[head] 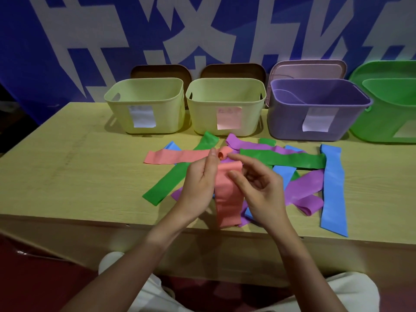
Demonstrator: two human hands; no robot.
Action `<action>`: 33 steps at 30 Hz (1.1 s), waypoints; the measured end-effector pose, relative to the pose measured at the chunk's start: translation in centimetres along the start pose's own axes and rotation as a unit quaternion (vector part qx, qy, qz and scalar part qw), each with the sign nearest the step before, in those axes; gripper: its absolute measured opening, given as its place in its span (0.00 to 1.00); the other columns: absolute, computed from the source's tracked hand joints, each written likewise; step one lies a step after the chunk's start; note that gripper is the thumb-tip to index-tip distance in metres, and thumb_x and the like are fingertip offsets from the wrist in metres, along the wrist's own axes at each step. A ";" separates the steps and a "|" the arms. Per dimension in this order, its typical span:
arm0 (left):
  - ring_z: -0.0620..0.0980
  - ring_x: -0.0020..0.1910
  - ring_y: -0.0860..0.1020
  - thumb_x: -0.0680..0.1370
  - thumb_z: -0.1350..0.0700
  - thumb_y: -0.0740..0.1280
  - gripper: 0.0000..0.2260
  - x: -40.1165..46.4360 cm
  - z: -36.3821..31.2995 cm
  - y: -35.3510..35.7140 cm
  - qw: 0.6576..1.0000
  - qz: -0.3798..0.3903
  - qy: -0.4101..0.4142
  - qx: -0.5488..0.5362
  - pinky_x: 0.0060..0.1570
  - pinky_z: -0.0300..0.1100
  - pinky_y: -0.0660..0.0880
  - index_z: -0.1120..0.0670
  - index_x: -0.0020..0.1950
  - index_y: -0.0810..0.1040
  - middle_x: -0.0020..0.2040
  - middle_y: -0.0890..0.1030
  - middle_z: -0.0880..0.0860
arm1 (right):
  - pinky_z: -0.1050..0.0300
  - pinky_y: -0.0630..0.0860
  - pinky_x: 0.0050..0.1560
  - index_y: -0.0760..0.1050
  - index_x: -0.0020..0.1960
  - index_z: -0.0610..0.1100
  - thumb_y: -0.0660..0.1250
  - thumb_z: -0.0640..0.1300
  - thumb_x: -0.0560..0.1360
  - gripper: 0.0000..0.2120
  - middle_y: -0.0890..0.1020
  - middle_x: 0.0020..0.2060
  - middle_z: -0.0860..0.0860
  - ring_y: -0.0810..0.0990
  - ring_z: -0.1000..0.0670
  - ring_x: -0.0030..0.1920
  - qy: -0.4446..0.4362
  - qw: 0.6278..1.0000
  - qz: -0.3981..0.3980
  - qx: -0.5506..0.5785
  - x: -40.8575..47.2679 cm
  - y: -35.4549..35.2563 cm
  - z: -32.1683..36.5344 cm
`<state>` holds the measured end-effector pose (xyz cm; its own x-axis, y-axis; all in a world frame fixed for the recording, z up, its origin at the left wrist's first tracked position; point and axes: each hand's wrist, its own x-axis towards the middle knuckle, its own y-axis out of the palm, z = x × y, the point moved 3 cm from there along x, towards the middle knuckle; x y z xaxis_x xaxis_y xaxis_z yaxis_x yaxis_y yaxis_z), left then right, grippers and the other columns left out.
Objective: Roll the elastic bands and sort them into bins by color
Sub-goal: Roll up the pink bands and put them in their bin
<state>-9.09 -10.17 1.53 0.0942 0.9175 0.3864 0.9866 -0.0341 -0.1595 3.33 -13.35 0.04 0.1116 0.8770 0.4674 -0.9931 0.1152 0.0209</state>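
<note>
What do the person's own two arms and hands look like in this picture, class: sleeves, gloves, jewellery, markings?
Both arms are bare from the bottom of the frame to the hands; no sleeves show. The left hand and the right hand wear no gloves, and no rings, watch, bracelets or markings are visible. The fingers are bare, with short nails. Pale trousers cover the knees below.

Table (pixel 67 176): bare wood left of the band pile (pixel 292 161). Far edge walled by four bins (pixel 227 106), standing close together, tops open.
</note>
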 end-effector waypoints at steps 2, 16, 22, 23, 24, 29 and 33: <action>0.37 0.26 0.66 0.84 0.57 0.54 0.19 0.0 0.2 0.2 0.999 0.011 -0.036 -0.018 0.31 0.33 0.64 0.52 0.32 0.69 0.24 0.69 0.43 | 0.59 0.76 0.45 0.79 0.52 0.49 0.69 0.37 0.73 0.10 0.82 0.40 0.49 0.78 0.44 0.40 -0.008 1.000 -0.008 -0.006 -0.1 -0.1 0.1; 0.37 0.25 0.66 0.82 0.54 0.52 0.16 -0.5 -0.1 0.0 0.972 -0.016 0.148 0.183 0.28 0.28 0.57 0.43 0.34 0.60 0.25 0.60 0.41 | 0.71 0.65 0.34 0.76 0.38 0.50 0.69 0.40 0.75 0.08 0.76 0.29 0.61 0.70 0.62 0.30 0.009 0.997 -0.038 -0.059 0.1 0.1 -0.5; 0.40 0.26 0.65 0.82 0.51 0.52 0.18 0.0 0.6 -0.3 0.991 -0.029 0.072 0.107 0.30 0.42 0.62 0.46 0.32 0.63 0.24 0.66 0.44 | 0.62 0.72 0.40 0.77 0.59 0.42 0.70 0.38 0.74 0.13 0.74 0.31 0.53 0.73 0.56 0.35 0.026 0.999 -0.016 0.015 0.0 -0.1 -1.1; 0.40 0.26 0.64 0.83 0.53 0.53 0.19 0.1 0.6 -0.3 0.996 -0.027 0.039 0.076 0.31 0.42 0.62 0.46 0.32 0.64 0.25 0.67 0.43 | 0.64 0.71 0.39 0.77 0.60 0.42 0.69 0.36 0.74 0.15 0.73 0.31 0.55 0.71 0.56 0.34 0.018 1.000 -0.011 0.005 0.0 -0.1 -1.0; 0.39 0.27 0.65 0.84 0.55 0.53 0.19 0.1 0.6 -0.2 0.999 -0.026 -0.002 0.045 0.32 0.41 0.63 0.48 0.32 0.66 0.25 0.68 0.43 | 0.65 0.69 0.39 0.76 0.61 0.43 0.69 0.35 0.75 0.16 0.72 0.31 0.56 0.70 0.57 0.34 0.007 1.000 -0.001 -0.006 0.1 -0.1 -0.9; 0.46 0.29 0.73 0.83 0.53 0.54 0.19 -0.2 1.1 0.3 0.984 -0.019 -0.176 -0.030 0.30 0.38 0.69 0.52 0.35 0.76 0.28 0.74 0.49 | 0.56 0.73 0.43 0.78 0.54 0.47 0.68 0.37 0.75 0.10 0.79 0.38 0.45 0.75 0.45 0.38 -0.005 1.000 0.007 -0.015 0.1 0.1 -1.1; 0.42 0.28 0.69 0.83 0.51 0.55 0.19 0.2 1.5 0.0 0.994 -0.011 -0.109 0.027 0.32 0.42 0.67 0.51 0.32 0.70 0.25 0.70 0.44 | 0.64 0.73 0.42 0.77 0.49 0.46 0.67 0.36 0.76 0.06 0.79 0.37 0.39 0.76 0.54 0.39 0.013 1.000 -0.002 -0.025 0.0 0.1 -1.2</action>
<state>-9.25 -9.41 0.26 0.0359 0.9820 0.1854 0.9788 0.0029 -0.2047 3.26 -12.81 -1.00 0.1176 0.8884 0.4438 -0.9897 0.1417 -0.0215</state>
